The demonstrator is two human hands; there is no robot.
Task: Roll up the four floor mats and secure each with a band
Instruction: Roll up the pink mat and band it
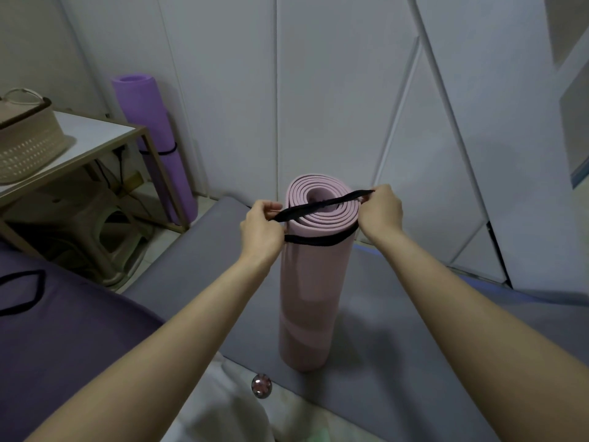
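A dark mat at 8 o'clock and a grey mat at 5 are lying unrolled. At centre, the left hand and right hand are pinching a band over the upright pink mat. At 10 o'clock a purple mat is standing already banded.

The rolled mat is pale pink with a lighter patch low down, its band black. Under it lies a grey mat, and the dark purple mat at the left bears a black loop. The far roll is bright purple, the basket cream with rows of holes
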